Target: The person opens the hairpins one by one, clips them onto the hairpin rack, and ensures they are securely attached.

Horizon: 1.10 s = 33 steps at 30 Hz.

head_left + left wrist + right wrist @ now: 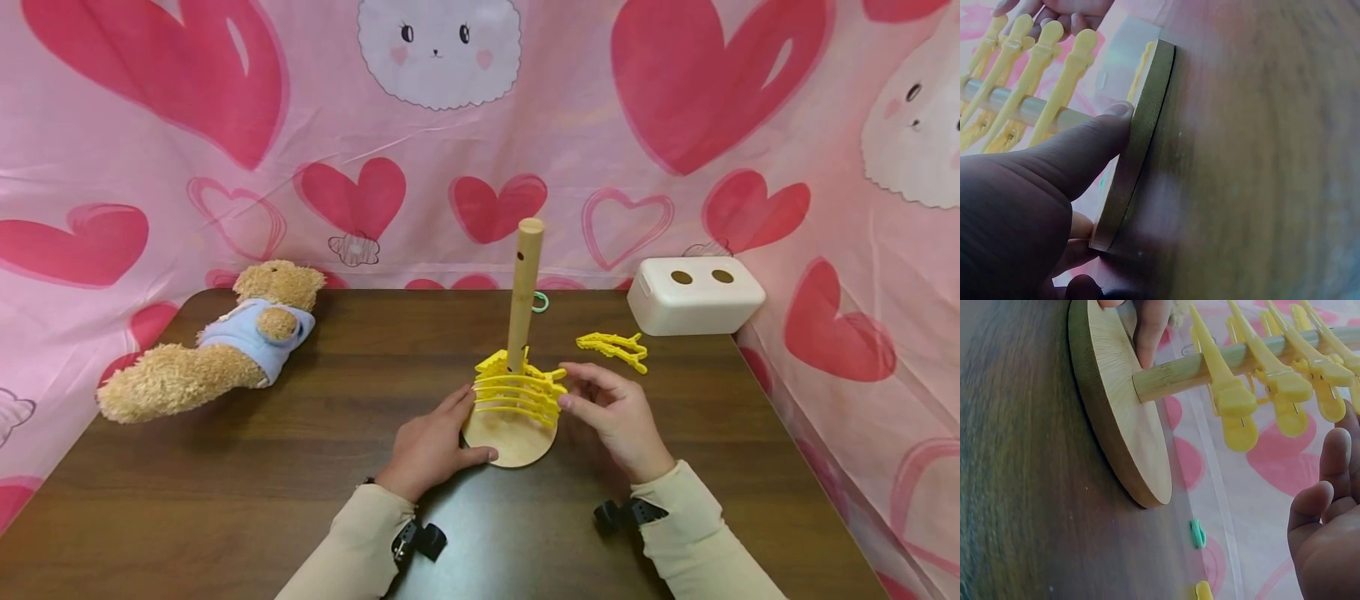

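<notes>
A wooden post [524, 292] stands upright on a round wooden base [513, 450]. Several yellow hair clips [1233, 400] are clamped one above another along the post's lower part. My left hand [431, 446] grips the edge of the base, the thumb [1100, 134] lying on its upper face and fingers on the far side. To the right of the post, my right hand [618, 417] pinches the handle end of an upper clip between thumb and fingers. In the right wrist view that clip is partly cut off at the frame's edge.
Loose yellow clips [615, 348] lie on the table right of the post. Behind it is a small green ring [541, 302]. A white box [697, 300] with two round holes occupies the back right corner; a teddy bear [258, 333] in a blue top lies at left. Pink heart-printed cloth [435, 142] hangs behind.
</notes>
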Motion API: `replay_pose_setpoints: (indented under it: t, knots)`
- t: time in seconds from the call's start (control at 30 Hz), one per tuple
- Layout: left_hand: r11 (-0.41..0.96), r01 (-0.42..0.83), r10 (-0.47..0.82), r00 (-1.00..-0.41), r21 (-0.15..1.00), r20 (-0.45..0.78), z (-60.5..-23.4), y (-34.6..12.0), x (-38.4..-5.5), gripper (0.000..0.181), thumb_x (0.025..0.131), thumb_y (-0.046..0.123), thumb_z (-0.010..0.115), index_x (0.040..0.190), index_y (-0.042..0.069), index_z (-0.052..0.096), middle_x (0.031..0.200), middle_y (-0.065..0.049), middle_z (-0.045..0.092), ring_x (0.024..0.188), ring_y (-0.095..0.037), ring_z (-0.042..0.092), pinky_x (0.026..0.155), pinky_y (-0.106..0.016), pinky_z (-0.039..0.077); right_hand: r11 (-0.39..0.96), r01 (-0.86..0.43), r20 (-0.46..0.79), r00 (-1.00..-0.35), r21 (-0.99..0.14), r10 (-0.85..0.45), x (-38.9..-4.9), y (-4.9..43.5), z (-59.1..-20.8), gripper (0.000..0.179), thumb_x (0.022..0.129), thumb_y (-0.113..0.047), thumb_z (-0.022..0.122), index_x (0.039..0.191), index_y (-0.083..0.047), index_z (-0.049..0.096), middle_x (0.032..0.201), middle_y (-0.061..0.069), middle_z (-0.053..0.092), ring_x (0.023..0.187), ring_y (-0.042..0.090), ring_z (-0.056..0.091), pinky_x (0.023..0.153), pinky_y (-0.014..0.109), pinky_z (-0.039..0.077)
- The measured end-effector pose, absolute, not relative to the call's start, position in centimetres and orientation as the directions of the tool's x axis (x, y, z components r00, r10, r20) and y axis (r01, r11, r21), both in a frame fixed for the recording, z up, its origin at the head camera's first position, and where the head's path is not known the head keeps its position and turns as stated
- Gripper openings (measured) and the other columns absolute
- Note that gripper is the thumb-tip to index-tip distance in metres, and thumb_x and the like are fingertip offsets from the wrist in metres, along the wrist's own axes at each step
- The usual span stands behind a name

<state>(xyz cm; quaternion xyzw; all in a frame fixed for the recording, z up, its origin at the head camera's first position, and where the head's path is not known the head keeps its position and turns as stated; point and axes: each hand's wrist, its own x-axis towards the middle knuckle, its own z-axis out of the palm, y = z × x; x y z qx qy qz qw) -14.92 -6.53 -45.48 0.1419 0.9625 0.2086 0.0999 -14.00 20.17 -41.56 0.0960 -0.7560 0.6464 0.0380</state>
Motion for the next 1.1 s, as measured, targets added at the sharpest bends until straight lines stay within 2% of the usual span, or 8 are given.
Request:
replay_pose_setpoints:
  t: [0.2,0.37,0.5,0.6,0.8,0.9,1.1]
  knots:
    - [0.875,0.225,0.311,-0.940,0.429,-0.143,-45.4,-6.5,-14.9,0.103,0.076,0.071,0.072,0.158,0.019,0.035,0.163,0.002,0.032,0.128,-0.033,0.056,0.085,-0.050,0.049,0.092,-0.206,0.196,-0.974,-0.974,-0.110,-13.9,20.3,-41.5,0.042,0.090,-0.004,0.075,0.129,0.005,0.063,0.109,0.016,0.065,0.089,0.021,0.056,0.074,0.023,0.052]
    - [0.872,0.232,0.316,-0.939,0.431,-0.134,-45.4,-6.5,-14.9,0.103,0.077,0.071,0.072,0.158,0.019,0.036,0.162,0.001,0.033,0.126,-0.033,0.057,0.083,-0.049,0.050,0.065,-0.226,0.221,-0.973,-0.972,-0.067,-14.3,21.1,-41.5,0.041,0.092,-0.003,0.072,0.129,0.009,0.060,0.118,0.013,0.067,0.095,0.020,0.059,0.079,0.023,0.053]
    - [0.870,0.230,0.315,-0.940,0.436,-0.134,-45.4,-6.6,-14.9,0.103,0.077,0.071,0.072,0.158,0.019,0.035,0.162,0.001,0.033,0.127,-0.033,0.057,0.084,-0.050,0.050,0.189,-0.251,0.251,-0.968,-0.950,-0.023,-14.7,21.9,-41.4,0.037,0.092,-0.009,0.074,0.126,0.001,0.065,0.118,0.014,0.067,0.094,0.021,0.059,0.078,0.022,0.052]
    - [0.871,0.230,0.314,-0.940,0.434,-0.134,-45.4,-6.6,-15.0,0.103,0.077,0.071,0.072,0.158,0.019,0.035,0.163,0.001,0.033,0.127,-0.033,0.056,0.085,-0.050,0.050,0.321,-0.275,0.289,-0.957,-0.906,-0.005,-14.9,22.5,-41.3,0.033,0.091,-0.015,0.077,0.122,-0.006,0.070,0.116,0.008,0.069,0.091,0.019,0.058,0.076,0.021,0.049]
    - [0.871,0.237,0.319,-0.939,0.430,-0.129,-45.4,-6.6,-14.9,0.103,0.077,0.072,0.071,0.158,0.019,0.034,0.162,0.000,0.033,0.128,-0.033,0.056,0.086,-0.050,0.050,0.460,-0.246,0.291,-0.956,-0.853,0.028,-15.3,23.3,-41.4,0.035,0.090,-0.021,0.078,0.122,-0.009,0.070,0.118,0.005,0.068,0.094,0.019,0.057,0.078,0.021,0.047]
    - [0.872,0.230,0.315,-0.939,0.432,-0.138,-45.4,-6.6,-14.9,0.103,0.077,0.071,0.072,0.158,0.019,0.034,0.162,0.001,0.033,0.128,-0.033,0.056,0.088,-0.051,0.049,0.482,-0.202,0.260,-0.964,-0.853,0.054,-15.5,23.7,-41.7,0.037,0.090,-0.022,0.078,0.124,-0.009,0.070,0.122,0.006,0.066,0.103,0.021,0.056,0.085,0.028,0.046]
    - [0.876,0.225,0.311,-0.940,0.427,-0.143,-45.3,-6.5,-14.9,0.104,0.076,0.072,0.072,0.158,0.020,0.035,0.162,0.001,0.033,0.128,-0.033,0.056,0.089,-0.052,0.049,0.494,-0.176,0.244,-0.967,-0.851,0.077,-16.1,24.4,-42.5,0.042,0.090,-0.026,0.078,0.126,-0.006,0.067,0.126,0.007,0.061,0.118,0.031,0.051,0.096,0.053,0.035]
